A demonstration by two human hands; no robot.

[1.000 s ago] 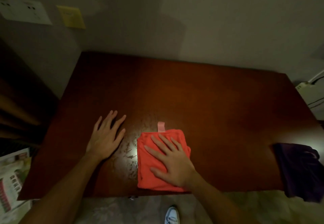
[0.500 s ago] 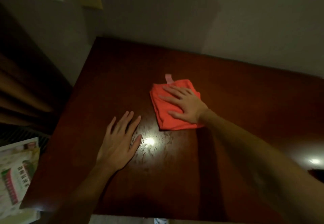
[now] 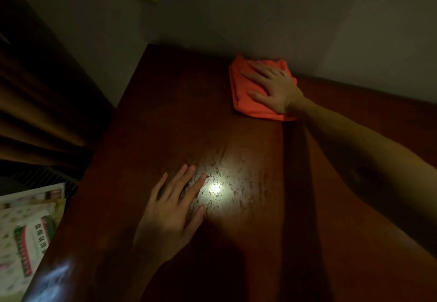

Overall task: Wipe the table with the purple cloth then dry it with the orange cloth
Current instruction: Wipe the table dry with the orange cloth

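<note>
While left hand (image 3: 169,216) lies flat, right hand (image 3: 275,86) presses orange cloth (image 3: 246,103), fingers (image 3: 256,94) spread, against wall (image 3: 260,18).

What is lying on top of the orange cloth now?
The right hand lies flat on the orange cloth, fingers spread, pressing it on the table near the wall. The cloth part beneath the palm and the table under the cloth are covered.

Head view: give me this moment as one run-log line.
phase: drying | right hand: flat on orange cloth at table far edge by wall | left hand: flat on table | wet streaks: near centre
</note>
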